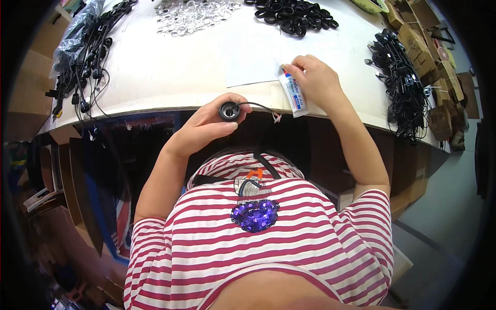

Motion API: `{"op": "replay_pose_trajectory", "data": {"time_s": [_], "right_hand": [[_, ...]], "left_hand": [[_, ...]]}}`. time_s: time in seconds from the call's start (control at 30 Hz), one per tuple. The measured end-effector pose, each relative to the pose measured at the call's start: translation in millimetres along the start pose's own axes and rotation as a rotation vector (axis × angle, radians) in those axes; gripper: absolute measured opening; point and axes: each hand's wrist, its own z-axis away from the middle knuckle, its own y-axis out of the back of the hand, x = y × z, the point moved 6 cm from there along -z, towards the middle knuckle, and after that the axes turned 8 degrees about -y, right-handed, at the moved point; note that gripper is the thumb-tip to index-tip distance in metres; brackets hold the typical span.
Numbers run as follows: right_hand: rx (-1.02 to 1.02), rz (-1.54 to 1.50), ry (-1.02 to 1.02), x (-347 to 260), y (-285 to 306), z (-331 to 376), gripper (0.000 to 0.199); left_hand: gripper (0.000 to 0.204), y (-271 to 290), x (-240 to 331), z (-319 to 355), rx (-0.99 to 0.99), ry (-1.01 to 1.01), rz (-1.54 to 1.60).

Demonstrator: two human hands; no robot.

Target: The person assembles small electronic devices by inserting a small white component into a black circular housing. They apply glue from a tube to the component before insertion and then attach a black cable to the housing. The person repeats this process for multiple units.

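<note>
My left hand [214, 118] is closed around a small round black housing [229, 110], its hollow side facing up, just off the table's near edge. A thin black cable [261, 106] runs from the housing to the right and ends in light-coloured wire tips by the edge. Over the table, my right hand [314, 80] grips the upper end of a white and blue tube [294, 95] between thumb and fingers. The tube's lower end points toward me at the table edge. Beneath the right hand's side lies a white sheet of paper [250, 62].
At the back of the white table [150, 72] sit a pile of clear round lenses [191, 15] and a heap of black rings [294, 15]. Bundles of black cables lie at the left [90, 57] and right [400, 77]. Cardboard boxes [416, 49] stand beyond the right bundle.
</note>
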Motion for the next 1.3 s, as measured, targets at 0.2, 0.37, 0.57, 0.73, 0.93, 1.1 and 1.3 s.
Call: {"op": "replay_pose_trajectory", "data": {"time_s": [0.2, 0.37, 0.57, 0.73, 0.93, 1.1, 1.3], "right_hand": [[-0.871, -0.293, -0.010, -53.8, -20.7, 75.1, 0.020], [-0.726, -0.479, -0.004, -26.6, -129.9, 114.3, 0.029], [-1.066, -0.649, -0.235, -18.0, -192.4, 118.8, 0.029], [-0.969, -0.636, -0.377, 20.1, -221.2, 120.2, 0.023], [-0.668, -0.388, 0.210, -11.3, -189.3, 115.2, 0.019], [-0.636, -0.394, 0.244, 3.6, -223.2, 123.5, 0.020], [-0.563, -0.181, 0.199, 13.3, -248.3, 117.3, 0.022]], "left_hand": [[0.044, 11.8, 7.8, 0.7, 0.103, -0.113, 0.014], [0.049, -5.1, 15.3, -6.3, 0.071, -0.233, 0.249], [0.050, -13.0, 16.2, -6.6, 0.071, -0.258, 0.103], [0.049, -14.5, 17.5, -6.4, 0.077, -0.272, 0.007], [0.051, -15.5, 15.0, -4.4, 0.094, -0.245, -0.043], [0.049, -18.5, 19.9, -5.7, 0.061, -0.219, -0.059], [0.048, -19.3, 14.0, -1.0, 0.043, -0.155, -0.164]]}}
